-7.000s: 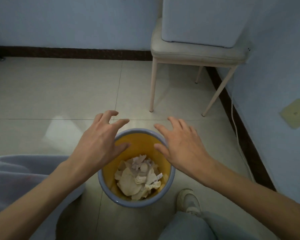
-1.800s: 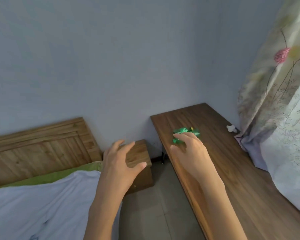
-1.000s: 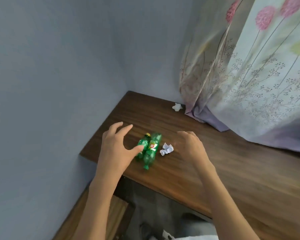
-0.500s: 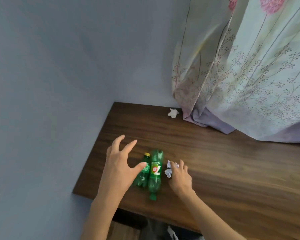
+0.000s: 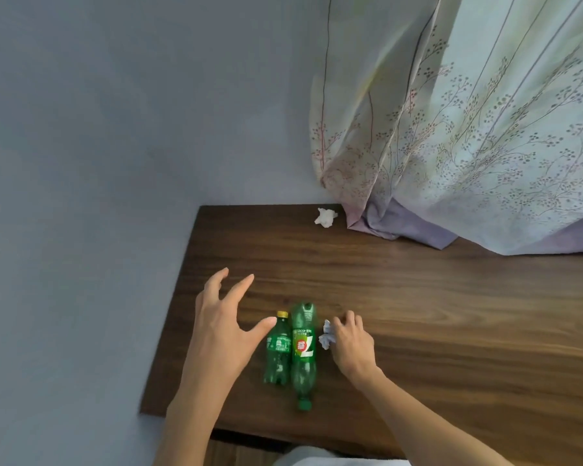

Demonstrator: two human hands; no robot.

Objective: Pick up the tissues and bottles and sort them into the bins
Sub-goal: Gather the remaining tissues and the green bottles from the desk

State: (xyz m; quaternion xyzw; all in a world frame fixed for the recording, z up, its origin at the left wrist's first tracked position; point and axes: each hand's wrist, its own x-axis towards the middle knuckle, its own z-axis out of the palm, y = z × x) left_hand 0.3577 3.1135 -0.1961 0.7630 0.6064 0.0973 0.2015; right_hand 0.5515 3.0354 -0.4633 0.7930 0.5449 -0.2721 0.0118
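Two green plastic bottles lie side by side on the dark wooden table [image 5: 451, 331]: a small one with a yellow cap [image 5: 278, 351] and a larger 7-Up bottle [image 5: 304, 354] with a green cap pointing toward me. My left hand [image 5: 221, 334] hovers spread just left of the small bottle, thumb near its neck, holding nothing. My right hand [image 5: 352, 348] has its fingers curled round a crumpled white tissue [image 5: 326, 336] right of the large bottle. A second crumpled tissue [image 5: 325, 216] lies at the table's far edge.
A floral curtain [image 5: 468, 146] hangs over the table's back right, its hem resting on the wood. A plain wall borders the table at the left and back. No bin is in view.
The view has come closer to the table. My right hand has closed its fingers round the tissue by the large bottle. My left hand stays spread beside the small bottle.
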